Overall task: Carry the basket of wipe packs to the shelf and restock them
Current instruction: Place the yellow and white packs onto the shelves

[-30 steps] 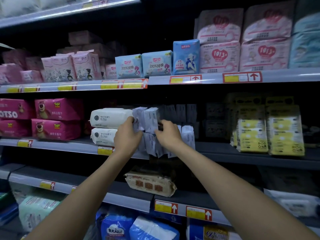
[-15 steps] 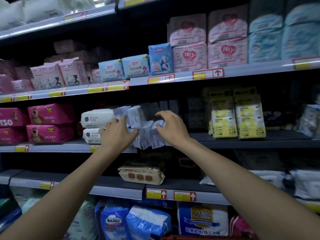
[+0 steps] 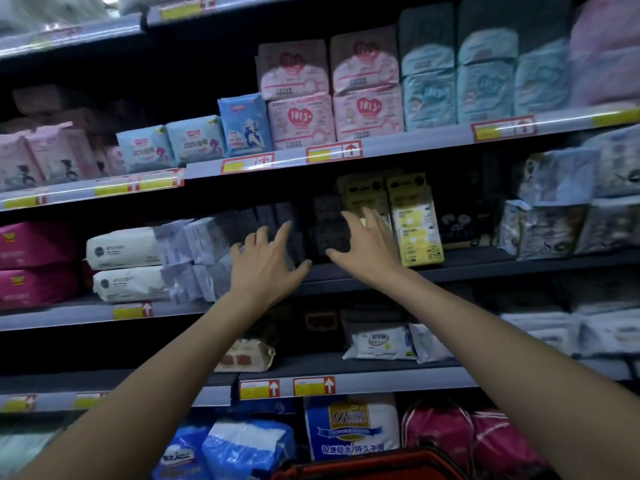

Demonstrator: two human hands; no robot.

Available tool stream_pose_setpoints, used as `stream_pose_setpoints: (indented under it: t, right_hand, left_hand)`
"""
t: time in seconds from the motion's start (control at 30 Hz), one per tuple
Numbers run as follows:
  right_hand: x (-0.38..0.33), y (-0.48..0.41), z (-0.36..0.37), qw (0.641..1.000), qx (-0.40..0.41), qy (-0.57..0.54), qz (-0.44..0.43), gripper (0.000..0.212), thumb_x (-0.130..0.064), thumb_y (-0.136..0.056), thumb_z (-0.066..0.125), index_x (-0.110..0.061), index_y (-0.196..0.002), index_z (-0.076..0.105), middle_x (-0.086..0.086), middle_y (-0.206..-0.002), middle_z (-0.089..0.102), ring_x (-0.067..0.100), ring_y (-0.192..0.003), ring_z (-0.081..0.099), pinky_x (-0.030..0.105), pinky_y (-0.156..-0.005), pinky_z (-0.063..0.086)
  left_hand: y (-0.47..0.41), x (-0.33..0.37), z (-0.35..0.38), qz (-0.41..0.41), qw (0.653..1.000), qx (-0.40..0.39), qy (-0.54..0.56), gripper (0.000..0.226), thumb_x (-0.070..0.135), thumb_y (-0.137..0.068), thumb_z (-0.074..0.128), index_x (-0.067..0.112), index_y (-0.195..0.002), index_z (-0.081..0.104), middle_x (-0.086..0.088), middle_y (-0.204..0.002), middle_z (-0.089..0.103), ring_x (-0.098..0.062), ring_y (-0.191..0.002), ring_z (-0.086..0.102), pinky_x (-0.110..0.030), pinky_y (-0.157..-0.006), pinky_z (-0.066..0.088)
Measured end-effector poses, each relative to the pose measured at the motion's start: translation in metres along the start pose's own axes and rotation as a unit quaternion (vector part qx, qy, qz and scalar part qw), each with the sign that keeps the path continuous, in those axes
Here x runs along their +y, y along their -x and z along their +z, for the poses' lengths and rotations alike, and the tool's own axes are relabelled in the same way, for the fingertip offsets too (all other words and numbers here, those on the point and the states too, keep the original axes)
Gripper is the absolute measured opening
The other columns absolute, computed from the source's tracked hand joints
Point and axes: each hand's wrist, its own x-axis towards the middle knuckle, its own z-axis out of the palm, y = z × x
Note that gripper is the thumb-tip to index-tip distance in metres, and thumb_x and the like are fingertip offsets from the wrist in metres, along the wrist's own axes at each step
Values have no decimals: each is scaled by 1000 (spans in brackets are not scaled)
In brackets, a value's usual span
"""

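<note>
- The left hand (image 3: 266,268) is raised to the middle shelf (image 3: 485,263), palm away, fingers straight and spread, holding nothing.
- Its fingertips lie over the right end of the grey wipe packs (image 3: 197,251). The blur hides whether they touch.
- The right hand (image 3: 369,247) is just beside it, also spread wide with nothing in its grasp, thumb pointing toward the left hand.
- The right fingers (image 3: 372,218) reach in front of the dark packs (image 3: 329,226) and the left edge of the yellow packs (image 3: 414,230).
- The two hands are apart, with a narrow gap between the thumbs.
- The wipe packs stand in two stacked rows on the middle shelf, tilted and uneven, between the white packs (image 3: 124,249) on the left and the dark packs on the right.
- The white packs lie flat, one on the other, touching the grey ones.
- The basket (image 3: 367,466) shows only as a red rim at the bottom edge, below the arms. What it holds is out of sight.
- Magenta packs (image 3: 34,265) fill the far left of the same shelf.
- Blue packs (image 3: 194,140) and pink packs (image 3: 301,119) stand on the shelf above.
- Yellow price tags (image 3: 131,310) run along the shelf edges.
</note>
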Motion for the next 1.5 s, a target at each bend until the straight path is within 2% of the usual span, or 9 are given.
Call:
stream_pose_setpoints:
  t: [0.3,0.47,0.53,0.7,0.8,0.93,1.1,1.2,1.5]
  right_hand:
    - [97,6,-34,997,17,67,44,90,-61,-87,68,-28,-160,27,13,-167,16,33,-156,12,48,-122,22]
    - [141,4,-31,995,3,9,95,99,-54,-86,75,-34,-162,15,14,-167,13,38,-154,17,53,-115,37]
    - [157,1,-26,993,6,-31,113,105,-50,-83,80,-40,-161,9,14,-165,17,41,-146,33,53,-108,46]
    - [172,-6,-9,988,14,-116,100,118,-42,-80,85,-51,-157,-3,8,-148,50,35,-127,55,52,-97,53]
    - [177,-8,-2,994,21,-83,67,123,-35,-83,85,-49,-158,-11,8,-140,58,34,-120,61,50,-94,55]
    - [179,-12,3,998,35,-24,49,126,-33,-85,84,-36,-161,-17,11,-131,62,33,-111,64,40,-86,55]
    - [176,-16,10,998,47,-6,30,129,-32,-84,84,-41,-159,-20,12,-116,64,30,-97,65,38,-79,54]
    - [172,-18,12,999,33,11,35,120,-30,-89,80,-46,-159,-15,12,-113,63,29,-94,63,39,-81,54]
    - [169,-29,20,997,41,5,70,111,-27,-87,83,-43,-162,3,2,-90,59,20,-78,56,33,-74,53]
  left_hand:
    - [-23,92,38,27,996,-41,80,94,74,-89,54,32,-164,15,-12,-156,39,-38,-141,42,-53,-109,39]
    - [-34,124,60,-36,974,-112,195,119,72,-80,73,27,-165,2,-12,-157,37,-37,-137,49,-52,-104,50]
    - [-41,133,68,-80,956,-125,255,124,70,-79,76,24,-166,0,-12,-162,34,-35,-139,50,-49,-101,52]
    - [-61,144,84,-143,921,-97,350,96,62,-81,80,19,-155,35,-4,-144,59,-28,-126,61,-48,-95,57]
    - [-68,142,93,-150,917,-98,357,74,54,-80,84,20,-137,51,0,-128,67,-25,-113,66,-46,-88,58]
    - [-76,138,96,-161,903,-108,383,71,45,-76,91,20,-132,54,1,-126,69,-22,-113,67,-38,-81,54]
    - [-75,134,102,-133,924,-88,347,70,53,-75,90,21,-126,54,1,-122,70,-25,-108,68,-46,-85,59]
    - [-74,131,104,-111,945,-69,299,65,57,-77,86,23,-122,53,2,-119,70,-28,-105,68,-46,-82,58]
    - [-77,141,115,-116,955,-31,272,59,54,-81,84,20,-115,50,-1,-115,69,-30,-100,68,-42,-70,51]
